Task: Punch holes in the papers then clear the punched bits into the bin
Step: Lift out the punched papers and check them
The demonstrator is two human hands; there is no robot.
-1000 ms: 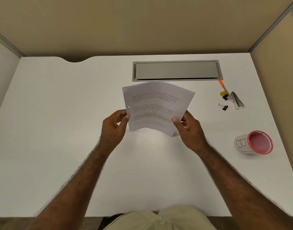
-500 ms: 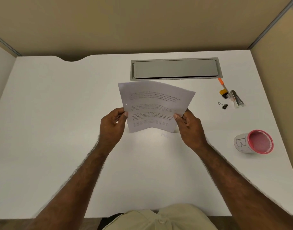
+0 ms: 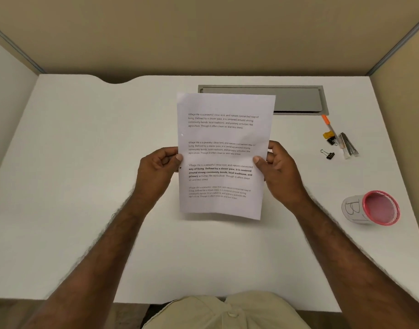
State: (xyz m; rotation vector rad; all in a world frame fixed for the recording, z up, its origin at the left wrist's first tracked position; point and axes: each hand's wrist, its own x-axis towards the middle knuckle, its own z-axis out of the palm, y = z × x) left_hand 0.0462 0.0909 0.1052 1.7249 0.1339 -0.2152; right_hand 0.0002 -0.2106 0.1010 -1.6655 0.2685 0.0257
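Head view shows the left hand [image 3: 159,173] and the right hand [image 3: 278,170] each pinching a side edge of the papers [image 3: 223,153], thumbs on the printed face, fingers curled behind. Held this way, raised above the white desk [image 3: 85,162] and facing the wearer, the sheets can probably be squared or checked; two small holes seem to mark the left margin. Their long axis runs away from the body, top edge toward the grey cable hatch [image 3: 296,100]. Well apart to the right lies the pink-rimmed bin [image 3: 369,207] on its side, with clips and a stapler [image 3: 348,144] beyond.
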